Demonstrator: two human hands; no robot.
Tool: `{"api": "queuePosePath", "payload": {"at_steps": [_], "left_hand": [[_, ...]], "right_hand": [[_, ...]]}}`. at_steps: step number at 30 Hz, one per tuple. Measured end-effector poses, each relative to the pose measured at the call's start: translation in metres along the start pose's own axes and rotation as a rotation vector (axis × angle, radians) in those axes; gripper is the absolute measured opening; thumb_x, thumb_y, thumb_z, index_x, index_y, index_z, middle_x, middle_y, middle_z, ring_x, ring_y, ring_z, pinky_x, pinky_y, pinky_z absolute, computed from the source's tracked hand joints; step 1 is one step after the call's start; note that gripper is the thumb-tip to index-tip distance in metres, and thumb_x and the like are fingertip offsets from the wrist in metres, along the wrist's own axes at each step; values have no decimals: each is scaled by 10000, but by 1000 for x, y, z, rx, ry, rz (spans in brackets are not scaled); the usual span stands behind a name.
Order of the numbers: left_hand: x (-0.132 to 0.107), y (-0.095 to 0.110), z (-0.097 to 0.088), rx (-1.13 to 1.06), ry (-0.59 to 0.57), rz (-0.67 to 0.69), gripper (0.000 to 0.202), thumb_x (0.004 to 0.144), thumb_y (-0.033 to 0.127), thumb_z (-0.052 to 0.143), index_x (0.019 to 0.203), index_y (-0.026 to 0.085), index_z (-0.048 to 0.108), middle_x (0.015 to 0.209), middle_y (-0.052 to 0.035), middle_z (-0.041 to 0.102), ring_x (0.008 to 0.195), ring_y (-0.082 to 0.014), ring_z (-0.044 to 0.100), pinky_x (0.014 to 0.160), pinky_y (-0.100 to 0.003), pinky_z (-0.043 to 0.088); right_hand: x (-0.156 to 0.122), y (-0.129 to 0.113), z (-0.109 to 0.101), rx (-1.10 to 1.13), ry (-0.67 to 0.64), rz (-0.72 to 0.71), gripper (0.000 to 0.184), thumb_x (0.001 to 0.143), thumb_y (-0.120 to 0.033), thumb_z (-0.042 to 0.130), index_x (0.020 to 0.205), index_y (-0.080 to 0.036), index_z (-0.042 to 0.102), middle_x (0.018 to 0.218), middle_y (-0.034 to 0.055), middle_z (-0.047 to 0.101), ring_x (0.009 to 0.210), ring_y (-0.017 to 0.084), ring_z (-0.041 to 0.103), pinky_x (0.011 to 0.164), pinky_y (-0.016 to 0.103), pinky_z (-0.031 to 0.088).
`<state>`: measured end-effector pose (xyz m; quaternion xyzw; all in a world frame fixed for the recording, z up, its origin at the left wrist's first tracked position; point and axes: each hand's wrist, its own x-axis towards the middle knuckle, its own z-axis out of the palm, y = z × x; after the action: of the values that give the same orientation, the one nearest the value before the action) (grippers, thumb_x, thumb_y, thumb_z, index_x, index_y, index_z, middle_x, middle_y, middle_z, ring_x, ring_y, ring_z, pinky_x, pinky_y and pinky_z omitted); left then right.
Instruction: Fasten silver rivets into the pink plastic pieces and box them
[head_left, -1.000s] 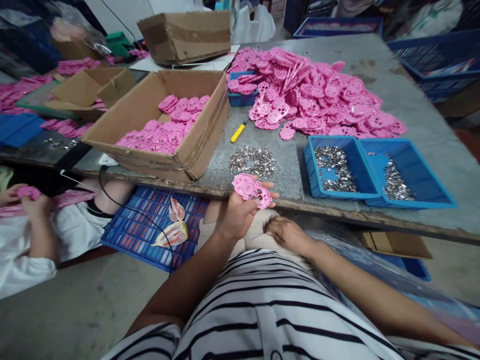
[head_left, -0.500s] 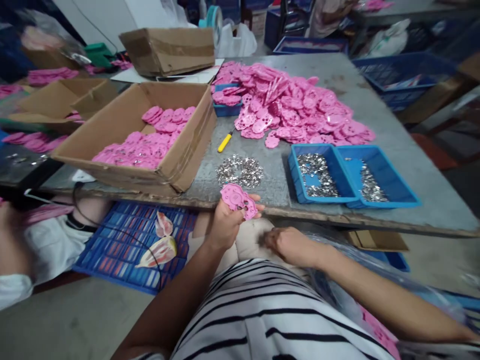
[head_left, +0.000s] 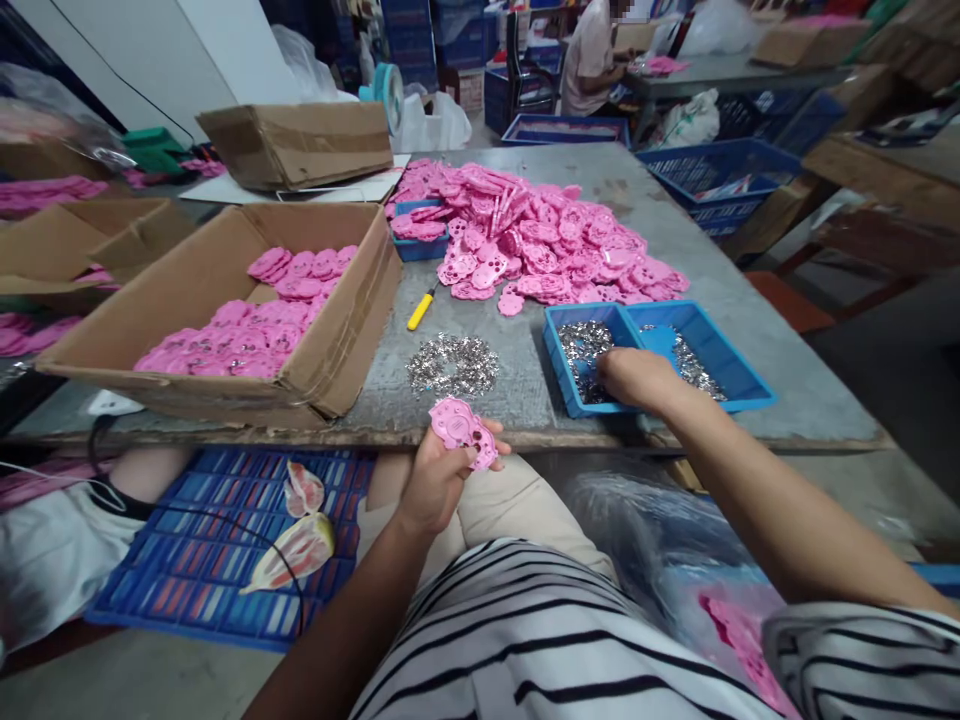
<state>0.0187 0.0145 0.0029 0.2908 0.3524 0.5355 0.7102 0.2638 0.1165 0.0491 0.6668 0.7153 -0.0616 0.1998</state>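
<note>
My left hand [head_left: 439, 475] grips a pink plastic part [head_left: 463, 432] with holes in it, just off the table's front edge, thumb on top. Away to the right, my right hand [head_left: 637, 378] dips into the left of two joined blue bins [head_left: 592, 408]. Its fingers are curled and pressed together among small shiny metal pieces [head_left: 584, 340]; what they pinch, if anything, is hidden. Between the hands, a ring-like heap of similar metal pieces [head_left: 452, 365] lies on the table. Behind it rests a yellow-handled tool [head_left: 421, 310].
A big pile of pink parts [head_left: 551, 240] covers the table's middle. A cardboard box [head_left: 341, 365] holding more pink parts stands at left. Below it, a blue crate [head_left: 202, 545] carries fruit peel [head_left: 296, 555]. A person's leg [head_left: 154, 475] is at far left; another person [head_left: 589, 60] sits behind.
My right hand has gone from above my lap up and right into the left blue bin. My left hand keeps hold of the pink plastic part. The camera view has shifted.
</note>
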Motion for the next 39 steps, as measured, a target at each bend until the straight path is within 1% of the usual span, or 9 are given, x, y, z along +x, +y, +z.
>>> {"api": "queuePosePath", "payload": {"at_steps": [4,9,18,20,23,26,28,32,39], "left_hand": [[1,-1,-3,-9,19,-12,332,661,134,655,962,160,517,913,-69,713,735,-199,705,572,-265,556],[2,-1,0,-20,17,-16,369,642,138,664,975,171,508,901,-64,712,783,-229,710,556,-275,556],[1,0,1,13,119,-19,371,632,151,680,954,179,497,832,-40,706,677,-184,695,516,-229,510],[3,-1,5,46,156,-24,335,642,176,686,919,174,498,793,-30,698,618,-164,679,484,-214,485],[5,-3,14,61,168,-45,348,633,241,724,884,172,494,739,-20,685,566,-154,657,444,-203,450],[7,-3,19,27,182,-67,446,579,283,776,913,170,502,709,-9,676,551,-157,645,430,-207,439],[8,-3,20,-3,204,-68,472,544,281,795,911,170,519,694,4,661,534,-151,626,420,-210,426],[8,-5,16,-32,235,-52,394,529,265,809,807,170,547,664,26,604,526,-120,562,421,-214,399],[9,-10,12,-58,284,-34,403,509,224,817,766,201,508,641,54,529,599,-145,565,542,-274,470]], "right_hand": [[-4,3,-2,27,40,28,300,862,-137,441,1038,-84,679,1067,226,697,941,294,674,684,306,441],[-1,6,-1,94,91,52,245,841,-157,465,982,-127,663,946,157,724,853,248,665,620,271,392],[-3,10,0,427,366,85,70,794,-139,519,767,-180,570,750,83,668,645,189,564,554,258,321],[-8,0,-1,545,432,-5,63,799,-150,526,754,-186,552,714,60,647,621,177,550,555,254,330],[-21,-28,1,654,509,-289,63,818,-152,518,776,-188,549,709,32,628,627,157,552,578,241,363],[-35,-61,6,545,515,-596,113,818,-91,493,839,-176,564,779,38,637,697,149,574,615,232,382],[-43,-79,8,382,491,-732,101,832,-100,503,871,-166,569,801,51,636,708,157,574,604,242,372],[-51,-98,8,116,480,-827,86,910,-157,491,911,-145,576,791,71,628,710,186,571,593,282,362],[-53,-104,15,21,553,-940,153,952,-162,441,967,-127,589,801,80,640,738,196,558,584,294,374]]}}
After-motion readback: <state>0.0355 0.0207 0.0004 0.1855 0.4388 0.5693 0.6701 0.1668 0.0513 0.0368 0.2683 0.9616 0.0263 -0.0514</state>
